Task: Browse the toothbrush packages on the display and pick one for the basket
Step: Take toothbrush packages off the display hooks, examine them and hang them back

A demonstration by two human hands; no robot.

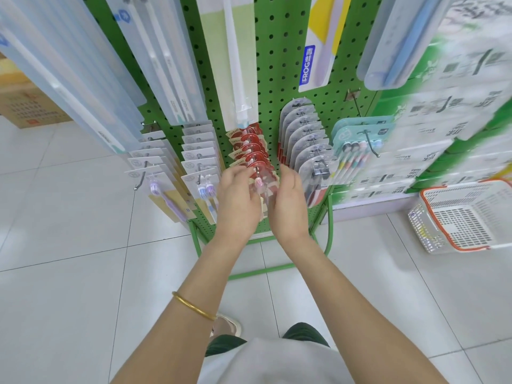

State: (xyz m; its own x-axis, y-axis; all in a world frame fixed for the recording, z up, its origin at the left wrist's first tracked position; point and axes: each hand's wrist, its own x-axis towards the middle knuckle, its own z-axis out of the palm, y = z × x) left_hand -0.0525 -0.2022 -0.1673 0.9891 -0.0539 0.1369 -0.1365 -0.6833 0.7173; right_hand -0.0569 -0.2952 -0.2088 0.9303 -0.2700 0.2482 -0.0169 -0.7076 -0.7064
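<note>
Gold bangle (194, 306) circles the left forearm, nearest the camera. Beyond it, both hands meet at the lower middle of the green pegboard rack (273, 65). The left hand (238, 195) curls its fingers round the left edge of the front red-carded toothbrush package (261, 187). The right hand (288, 200) rests relaxed fingers against the package's right edge, gripping nothing. Grey-carded packages (304, 134) hang just right of that row on the rack, and white-carded packages (199, 151) just left. A white basket (424, 228) with an orange rim sits on the floor right of the rack, well apart from the hands.
</note>
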